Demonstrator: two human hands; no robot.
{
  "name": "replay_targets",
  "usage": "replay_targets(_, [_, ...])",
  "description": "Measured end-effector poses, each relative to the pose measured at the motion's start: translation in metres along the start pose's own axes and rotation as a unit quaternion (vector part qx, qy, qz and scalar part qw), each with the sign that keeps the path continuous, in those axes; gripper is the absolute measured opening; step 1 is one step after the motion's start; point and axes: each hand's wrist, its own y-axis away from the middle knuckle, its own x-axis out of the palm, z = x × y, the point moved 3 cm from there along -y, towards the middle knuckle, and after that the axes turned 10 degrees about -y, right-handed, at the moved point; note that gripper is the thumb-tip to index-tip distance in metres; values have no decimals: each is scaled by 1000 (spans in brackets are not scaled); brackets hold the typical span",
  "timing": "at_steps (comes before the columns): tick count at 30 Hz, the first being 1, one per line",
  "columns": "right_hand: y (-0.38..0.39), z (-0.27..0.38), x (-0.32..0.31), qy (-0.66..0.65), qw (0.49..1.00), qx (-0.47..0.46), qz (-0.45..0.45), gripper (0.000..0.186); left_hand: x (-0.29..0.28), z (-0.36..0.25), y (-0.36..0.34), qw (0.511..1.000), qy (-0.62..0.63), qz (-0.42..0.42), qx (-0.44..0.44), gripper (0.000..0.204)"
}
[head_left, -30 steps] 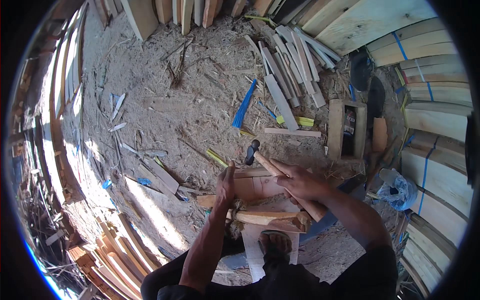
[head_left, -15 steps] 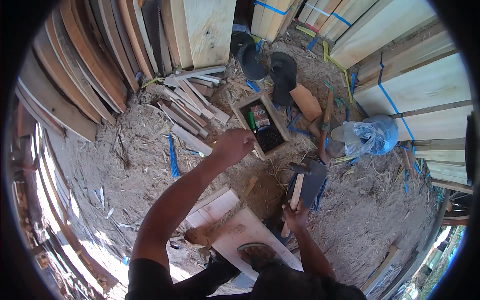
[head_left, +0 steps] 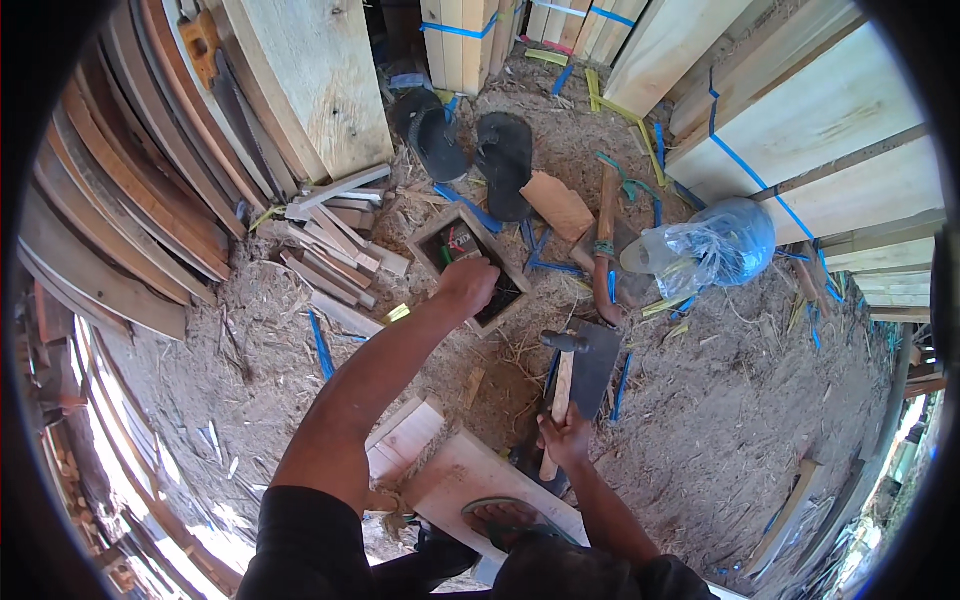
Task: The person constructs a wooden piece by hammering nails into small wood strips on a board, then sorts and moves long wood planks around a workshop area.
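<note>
My left hand (head_left: 468, 287) reaches into a small wooden box (head_left: 424, 240) standing on the dirt. Its fingers are hidden inside, so I cannot make out what they touch. A box with a red and white label and a green item lie in the wooden box beside dark contents too small to tell. My right hand (head_left: 567, 437) grips a hammer (head_left: 563, 385) by its pale wooden handle, metal head pointing away from me. Under the hammer is a flat dark grey piece (head_left: 600, 362). A sandalled foot (head_left: 507, 520) rests on a pale wooden board (head_left: 455, 478) close to me.
Planks (head_left: 140, 190) lean at the left, with a handsaw (head_left: 203, 50) among them. Wood offcuts (head_left: 335, 250) lie left of the box. Black sandals (head_left: 505, 160), a wooden-handled tool (head_left: 607, 215) and a plastic-wrapped bluish container (head_left: 735, 240) are beyond. Strapped boards (head_left: 790, 150) stand at right.
My left hand has gone from the box's near rim down into it. My right hand still holds the hammer. The whole view has shifted, moving the surroundings leftward.
</note>
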Motion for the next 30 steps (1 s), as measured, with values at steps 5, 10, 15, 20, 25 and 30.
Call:
replay_targets(5, [0,-2,6,-5,999,-23,27,18,25,12,13,997,64,19,-47,16])
replay_targets(10, [3,-8,10,-142,989,40,-2,25,9,0,-7,999,26,33,3,18])
replay_targets(15, [11,-7,20,-118,993,11,-11,34,22,5,15,996,63,-40,-51,15])
replay_targets(20, [-6,-19,-4,-37,999,-9,-16,41,-33,-2,18,999,21,-27,-27,19])
replay_targets(25, [-2,-10,-1,2,999,32,-9,45,-48,11,61,990,78,-16,-115,18])
replay_targets(30, [-2,29,35,-41,998,-31,38,44,-46,40,146,909,358,-161,-138,20])
